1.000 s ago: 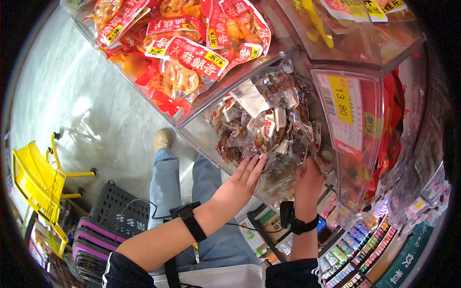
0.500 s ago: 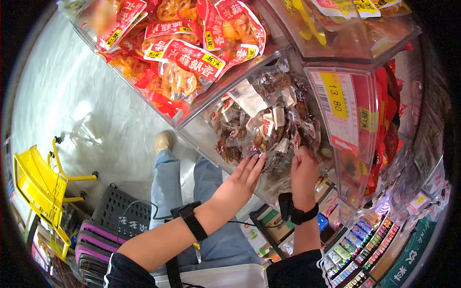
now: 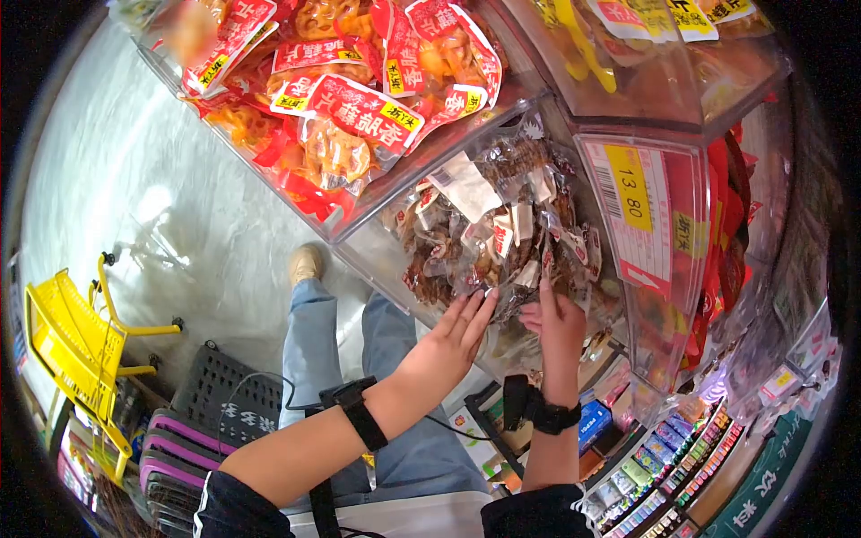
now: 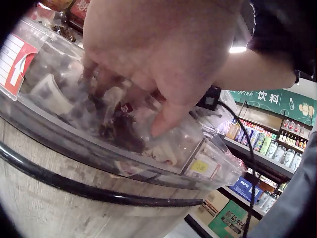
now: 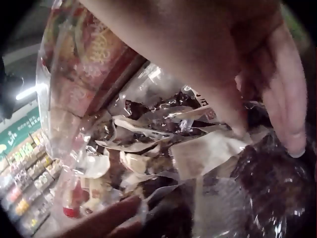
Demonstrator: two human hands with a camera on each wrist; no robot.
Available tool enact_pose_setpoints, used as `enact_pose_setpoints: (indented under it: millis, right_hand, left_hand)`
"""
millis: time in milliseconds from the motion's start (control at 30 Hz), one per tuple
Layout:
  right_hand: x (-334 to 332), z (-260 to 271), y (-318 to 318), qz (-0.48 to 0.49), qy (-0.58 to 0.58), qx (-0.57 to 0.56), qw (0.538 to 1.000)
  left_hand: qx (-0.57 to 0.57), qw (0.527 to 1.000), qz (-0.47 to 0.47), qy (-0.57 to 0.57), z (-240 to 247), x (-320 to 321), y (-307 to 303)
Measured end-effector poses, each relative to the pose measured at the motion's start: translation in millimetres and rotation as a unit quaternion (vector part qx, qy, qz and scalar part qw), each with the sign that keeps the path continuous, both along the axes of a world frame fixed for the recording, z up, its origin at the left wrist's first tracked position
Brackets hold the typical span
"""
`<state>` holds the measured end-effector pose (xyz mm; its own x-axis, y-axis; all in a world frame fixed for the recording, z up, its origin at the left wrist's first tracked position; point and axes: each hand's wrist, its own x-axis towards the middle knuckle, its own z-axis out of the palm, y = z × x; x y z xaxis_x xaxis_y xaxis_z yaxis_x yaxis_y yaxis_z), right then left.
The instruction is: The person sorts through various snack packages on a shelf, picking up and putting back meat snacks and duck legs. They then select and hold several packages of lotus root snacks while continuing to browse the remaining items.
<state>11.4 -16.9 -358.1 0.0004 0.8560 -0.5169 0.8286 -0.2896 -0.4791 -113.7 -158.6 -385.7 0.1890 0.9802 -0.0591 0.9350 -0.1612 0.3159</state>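
Clear plastic packs of dark brown food with white labels [image 3: 471, 255] fill a transparent bin [image 3: 368, 247] in front of the person. The left hand [image 3: 456, 330] rests its nearly straight fingers on the packs at the near side. In the left wrist view its fingers and thumb [image 4: 171, 116] reach down over the bin's rim. Beside it, the right hand [image 3: 558, 325] touches the packs with its fingers extended. The right wrist view shows its thumb at a white label [image 5: 203, 153] and its straight fingers [image 5: 287, 94] over a dark pack.
Red packs of lotus-root slices [image 3: 350, 125] fill the neighbouring bin. A price card [image 3: 632, 202] stands on the right-hand bin wall. Behind the person are a yellow cart [image 3: 67, 332], stacked black baskets [image 3: 211, 394] and drink shelves [image 3: 664, 457].
The right hand has moved slightly left over the packs, and its closed-up fingers have spread and straightened. The left hand stays in place.
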Motion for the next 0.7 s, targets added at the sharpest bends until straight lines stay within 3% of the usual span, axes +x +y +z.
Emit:
enact_pose_setpoints:
  millis: [67,167,267,300,433,533,633,700]
  right_hand:
    - [-7,7,-9,-0.006,0.032,0.001,0.999]
    - [-7,2,-15,0.219,-0.155,0.14,0.953]
    - [-3,-11,-15,0.323,-0.163,0.172,0.916]
    - [-8,-11,-11,0.282,-0.172,0.084,0.94]
    - [-6,-17,6,0.292,-0.134,0.081,0.944]
    - [-10,-13,5,0.344,-0.128,0.142,0.919]
    - [-2,-18,5,0.322,-0.157,0.222,0.907]
    - [-2,-6,10,0.329,-0.165,0.163,0.915]
  left_hand:
    - [-0.004,1.0,-0.003,0.001,1,1,0]
    - [-0.004,1.0,0.002,0.003,-1,1,1]
    - [-0.007,1.0,-0.001,0.0,1,2,0]
    - [-0.005,1.0,-0.002,-0.011,0,1,0]
    - [-0.01,0.998,-0.006,-0.056,2,-2,-1]
    - [-0.024,0.998,0.001,-0.05,2,1,0]
    - [-0.031,0.989,0.033,-0.138,7,2,1]
    - [-0.001,0.98,0.059,-0.188,11,1,2]
